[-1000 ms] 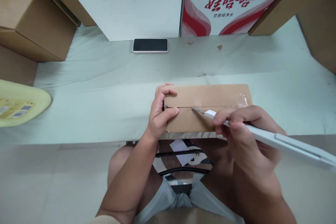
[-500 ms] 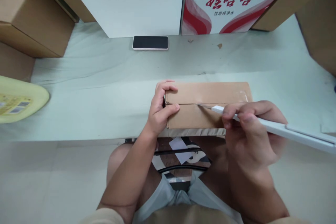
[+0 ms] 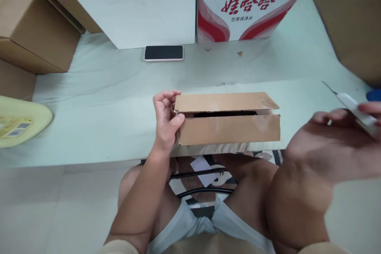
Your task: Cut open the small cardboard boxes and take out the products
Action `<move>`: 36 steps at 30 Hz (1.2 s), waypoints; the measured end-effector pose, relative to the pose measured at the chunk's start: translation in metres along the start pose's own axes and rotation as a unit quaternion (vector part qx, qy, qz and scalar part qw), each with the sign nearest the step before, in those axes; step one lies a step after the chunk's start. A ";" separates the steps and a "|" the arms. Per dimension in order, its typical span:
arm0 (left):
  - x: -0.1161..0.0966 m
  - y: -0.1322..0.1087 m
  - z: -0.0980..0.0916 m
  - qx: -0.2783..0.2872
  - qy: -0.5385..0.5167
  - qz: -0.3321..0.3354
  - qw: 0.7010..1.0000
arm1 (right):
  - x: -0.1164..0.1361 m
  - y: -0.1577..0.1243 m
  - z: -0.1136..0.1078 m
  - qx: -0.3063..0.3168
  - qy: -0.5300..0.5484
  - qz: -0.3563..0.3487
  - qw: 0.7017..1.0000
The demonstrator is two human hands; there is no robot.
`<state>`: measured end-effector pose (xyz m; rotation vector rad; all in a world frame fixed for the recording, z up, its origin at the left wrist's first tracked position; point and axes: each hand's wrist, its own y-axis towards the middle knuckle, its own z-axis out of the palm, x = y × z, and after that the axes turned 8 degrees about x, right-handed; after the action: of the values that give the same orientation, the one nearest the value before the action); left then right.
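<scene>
1. Our right hand [image 3: 336,147] is off to the right, well apart from the box [image 3: 229,131]. Its fingers pinch a knife [image 3: 351,105] with a smooth white handle and a thin gray blade. The hand is blurry, so we can't tell just how each finger sits.
2. The box is at the near edge of the table [image 3: 104,107]. It is long, brown and stiff, with shiny patches at the right end.
3. Our left hand [image 3: 165,121] grips the box's left end, thumb on the near side, fingers bent around the far corner.
4. The top is split down the middle, so we judge the cutting done. Two flaps lift a little over a dark gap. They are not folded back yet.
5. Farther off, soft wrinkled green cloth holds a flat phone [image 3: 163,53] with a black, glassy front.
6. Behind it stands a big, smooth white box [image 3: 149,8].
</scene>
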<state>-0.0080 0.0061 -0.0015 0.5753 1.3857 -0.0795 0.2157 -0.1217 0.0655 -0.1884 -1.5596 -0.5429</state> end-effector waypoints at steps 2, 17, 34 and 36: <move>-0.001 0.002 -0.002 -0.014 -0.016 -0.025 0.999 | -0.011 0.011 -0.002 -0.005 -0.015 0.009 1.000; -0.036 0.021 -0.045 -0.080 0.070 -0.026 0.994 | -0.054 0.024 0.011 0.066 -0.123 0.034 0.990; -0.032 0.010 -0.062 0.041 0.169 0.034 0.984 | -0.094 0.026 -0.002 0.167 -0.464 0.065 0.867; -0.033 0.013 -0.062 -0.006 0.150 0.050 0.987 | -0.083 0.026 0.003 0.132 -0.365 -0.003 0.921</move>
<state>-0.0662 0.0346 0.0295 0.6644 1.6442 0.1005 0.2308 -0.0802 -0.0098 -0.1904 -2.3433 -0.2606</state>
